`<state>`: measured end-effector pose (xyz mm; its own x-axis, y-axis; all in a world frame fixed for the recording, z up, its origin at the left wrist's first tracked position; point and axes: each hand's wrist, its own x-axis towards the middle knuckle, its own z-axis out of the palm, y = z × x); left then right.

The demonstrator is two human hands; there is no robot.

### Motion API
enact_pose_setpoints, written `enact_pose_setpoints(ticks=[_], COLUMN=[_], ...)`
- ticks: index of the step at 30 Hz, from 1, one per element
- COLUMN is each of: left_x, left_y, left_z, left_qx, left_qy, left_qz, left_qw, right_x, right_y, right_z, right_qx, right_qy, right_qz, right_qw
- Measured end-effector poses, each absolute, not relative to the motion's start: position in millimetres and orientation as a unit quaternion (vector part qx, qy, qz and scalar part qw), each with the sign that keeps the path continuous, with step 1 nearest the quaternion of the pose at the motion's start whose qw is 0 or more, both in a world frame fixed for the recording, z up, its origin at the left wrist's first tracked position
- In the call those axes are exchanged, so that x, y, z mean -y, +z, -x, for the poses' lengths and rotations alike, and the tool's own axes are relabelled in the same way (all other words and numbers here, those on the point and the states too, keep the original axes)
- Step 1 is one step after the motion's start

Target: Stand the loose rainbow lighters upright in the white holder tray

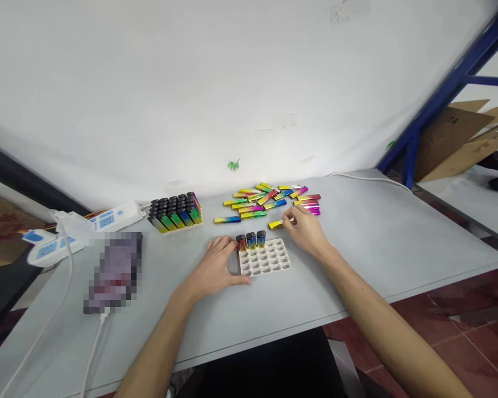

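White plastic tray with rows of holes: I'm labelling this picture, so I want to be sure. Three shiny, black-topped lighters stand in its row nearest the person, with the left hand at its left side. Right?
Not quite: the head view shows the three lighters in the tray's farthest row. The left hand is at its left side.
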<state>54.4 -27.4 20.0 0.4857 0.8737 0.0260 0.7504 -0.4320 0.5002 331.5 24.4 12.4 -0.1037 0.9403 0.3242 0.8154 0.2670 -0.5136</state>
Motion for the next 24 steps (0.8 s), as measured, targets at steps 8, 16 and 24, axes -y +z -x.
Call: enact_pose_setpoints(ticks=[8, 16, 24], left_x=[27.1, 28.0, 27.4], left_y=[19.7, 21.9, 19.8], left_z=[-54.1, -54.6, -54.2], left_qx=[-0.484, -0.488, -0.482], left_qy=[0.151, 0.128, 0.146], left_qz=[-0.834, -0.836, -0.837], left_qw=[0.217, 0.215, 0.214], right_x=[-28.2, -29.6, -21.9], right_y=[1.1, 11.2, 22.4], right_z=[-340.8, -339.0, -326.0], right_qx=[0.789, 0.718, 0.527], right_qy=[0.015, 0.191, 0.492], right_qz=[0.581, 0.559, 0.456], right_qw=[0.199, 0.369, 0.522])
